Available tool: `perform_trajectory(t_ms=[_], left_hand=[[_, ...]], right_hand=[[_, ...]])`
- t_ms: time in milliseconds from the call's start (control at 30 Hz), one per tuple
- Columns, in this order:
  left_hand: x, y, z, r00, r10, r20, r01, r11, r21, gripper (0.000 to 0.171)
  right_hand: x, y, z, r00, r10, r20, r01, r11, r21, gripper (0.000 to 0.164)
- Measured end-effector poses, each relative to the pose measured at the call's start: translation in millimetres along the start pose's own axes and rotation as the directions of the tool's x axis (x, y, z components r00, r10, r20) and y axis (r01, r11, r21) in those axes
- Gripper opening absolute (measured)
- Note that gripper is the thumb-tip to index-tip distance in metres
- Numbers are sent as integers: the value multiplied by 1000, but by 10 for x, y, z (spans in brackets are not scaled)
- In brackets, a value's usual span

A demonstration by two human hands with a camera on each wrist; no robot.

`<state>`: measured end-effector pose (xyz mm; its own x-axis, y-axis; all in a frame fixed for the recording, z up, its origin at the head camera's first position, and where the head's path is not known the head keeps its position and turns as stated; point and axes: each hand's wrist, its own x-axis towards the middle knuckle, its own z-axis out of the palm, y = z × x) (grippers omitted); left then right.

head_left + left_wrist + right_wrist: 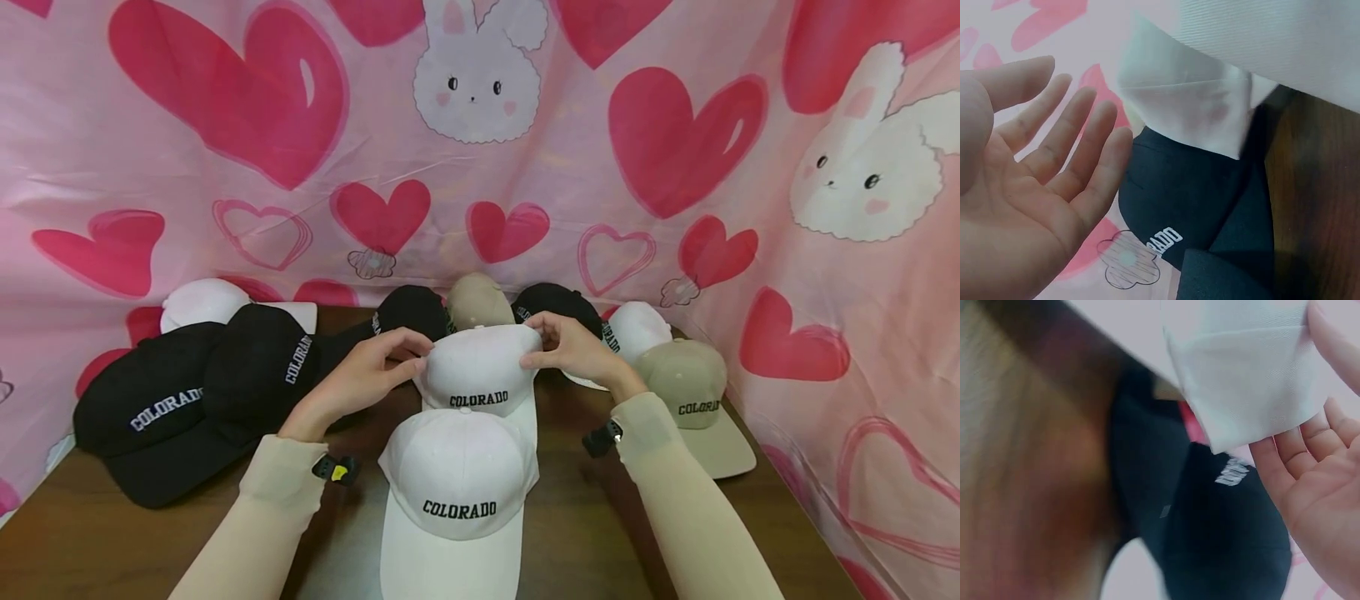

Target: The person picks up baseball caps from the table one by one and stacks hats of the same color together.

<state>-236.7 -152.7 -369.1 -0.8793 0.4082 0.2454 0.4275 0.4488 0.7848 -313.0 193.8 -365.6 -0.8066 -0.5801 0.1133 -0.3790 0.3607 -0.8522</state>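
Note:
Two white baseball caps lettered COLORADO stand one behind the other at the middle of the table in the head view. The rear white cap (476,362) is between my hands, its brim partly hidden behind the front white cap (457,467). At its right side my right hand (573,350) pinches the cap's edge, thumb (1338,347) on one face and fingertips behind the fabric. My left hand (375,367) is by the other side with fingers loosely bent. The left wrist view shows that palm (1029,212) bare, its fingers apart from the white fabric (1191,112).
Black caps (165,400) overlap on the left, before a white cap (202,304). Along the back stand a black cap (412,310), a beige cap (480,302) and another black cap (558,304). A white cap (641,329) and beige cap (686,379) sit right, by the pink curtain (570,175).

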Motion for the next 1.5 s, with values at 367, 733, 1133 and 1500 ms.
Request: perform_trajectory(t_ms=[367,733,1133,1500], left_hand=[[1,26,-22,998,11,-67,-12,1000,-11,27],[-26,179,-55,986,43,-161,-49,998,-35,33],[-101,554,-144,965,110,-238,-139,984,-108,42],[-124,614,-207,960,178,-216,-221,955,-198,51]], right_hand=[[-77,-469,-112,994,-112,17,111,994,16,51],[-386,-1264,-187,959,-219,-181,172,955,-243,42],[-560,-1337,-325,843,-435,-318,466,885,25,51],[-617,-1140,-101,854,-481,-198,520,788,330,47]])
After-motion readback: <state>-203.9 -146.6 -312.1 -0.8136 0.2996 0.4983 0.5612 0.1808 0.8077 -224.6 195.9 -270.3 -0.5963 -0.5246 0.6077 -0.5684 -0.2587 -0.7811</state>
